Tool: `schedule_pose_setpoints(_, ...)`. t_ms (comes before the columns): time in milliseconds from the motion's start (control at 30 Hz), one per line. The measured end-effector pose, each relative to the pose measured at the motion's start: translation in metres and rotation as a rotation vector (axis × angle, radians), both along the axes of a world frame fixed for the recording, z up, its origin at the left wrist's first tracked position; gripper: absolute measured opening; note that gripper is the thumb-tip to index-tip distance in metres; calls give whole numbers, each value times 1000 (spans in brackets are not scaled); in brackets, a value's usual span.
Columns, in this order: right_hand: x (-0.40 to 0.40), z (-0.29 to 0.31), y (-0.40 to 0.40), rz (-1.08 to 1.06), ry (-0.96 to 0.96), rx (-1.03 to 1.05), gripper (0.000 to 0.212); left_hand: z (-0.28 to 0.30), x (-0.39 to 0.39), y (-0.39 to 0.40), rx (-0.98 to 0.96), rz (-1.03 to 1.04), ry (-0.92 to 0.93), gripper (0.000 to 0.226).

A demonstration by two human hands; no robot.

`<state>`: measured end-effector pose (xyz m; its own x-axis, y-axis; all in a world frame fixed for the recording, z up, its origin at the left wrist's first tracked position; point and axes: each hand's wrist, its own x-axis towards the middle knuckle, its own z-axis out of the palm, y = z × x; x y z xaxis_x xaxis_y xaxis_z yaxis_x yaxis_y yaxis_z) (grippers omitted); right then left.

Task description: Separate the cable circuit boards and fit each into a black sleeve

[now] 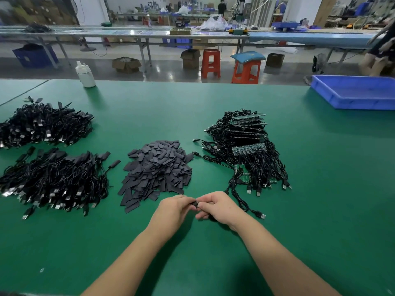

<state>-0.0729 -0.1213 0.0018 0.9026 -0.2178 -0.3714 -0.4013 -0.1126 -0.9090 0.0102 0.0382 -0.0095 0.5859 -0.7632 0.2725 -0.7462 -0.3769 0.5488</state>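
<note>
Blue tray (pixel 354 97), far right of the table (pixel 149 107): contents not visible. White bottle (pixel 85 74) at the far edge. Sleeves (pixel 157 170), loose heap, centre. Board cables (pixel 245 150), tangled pile to its right. Two finished piles (pixel 49 152) at left. Left hand (pixel 171 210) and right hand (pixel 218 207) met just before the sleeves, fingers curled, pinching one sleeve (pixel 194 204) and board end between them; its cable (pixel 245 205) trailed right.
</note>
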Motion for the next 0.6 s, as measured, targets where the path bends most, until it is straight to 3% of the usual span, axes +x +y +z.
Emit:
schedule_pose_setpoints(300,1,1,4,99,68,-205,46,-5,-5,-5,219,-43,-75,27)
schedule_pose_setpoints(467,1,2,5,94,65,-269,39,-5,-8,-12,443,-15,-239,47)
schedule_pose_setpoints(533,1,3,6,52,59,-198,37,-7,-11,-12,366,6,-206,59)
schedule_pose_setpoints(600,2,6,7,29,43,-140,32,-10,-11,-13,159,47,-25,69)
